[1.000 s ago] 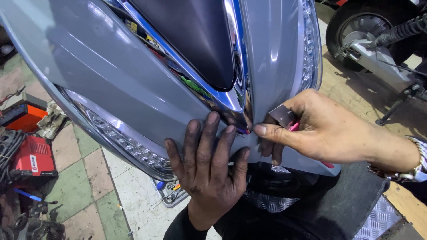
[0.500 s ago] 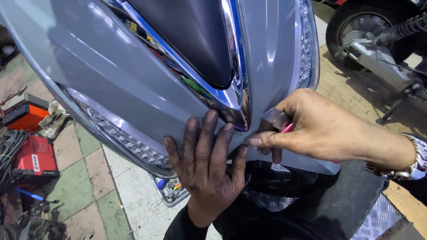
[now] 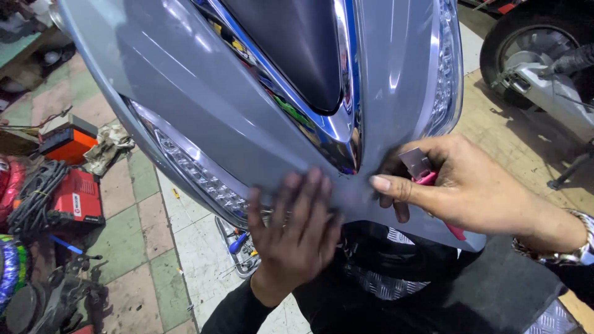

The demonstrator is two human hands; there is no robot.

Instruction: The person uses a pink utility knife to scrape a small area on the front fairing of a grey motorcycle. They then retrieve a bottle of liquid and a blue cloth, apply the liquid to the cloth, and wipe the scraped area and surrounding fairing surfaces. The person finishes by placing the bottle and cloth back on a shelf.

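Observation:
A grey scooter front panel (image 3: 204, 93) with chrome trim (image 3: 343, 127) and light strips fills the upper view. My left hand (image 3: 296, 229), fingers spread and grimy, lies flat against the panel's lower tip. My right hand (image 3: 461, 185) is closed around a small tool with a pink handle and a flat metal blade (image 3: 416, 163), its thumb stretched toward the panel's tip just below the chrome point. A metal watch band shows on my right wrist (image 3: 557, 247).
On the tiled floor at the left lie a red box (image 3: 77, 195) with coiled cable and an orange box (image 3: 68, 139). A tray of tools (image 3: 238, 244) sits below the panel. Another scooter's wheel (image 3: 526, 55) stands at the upper right.
My left hand slid slightly down the panel tip. My right hand shifted a little, thumb now extended toward the tip; the tool stays in its grip.

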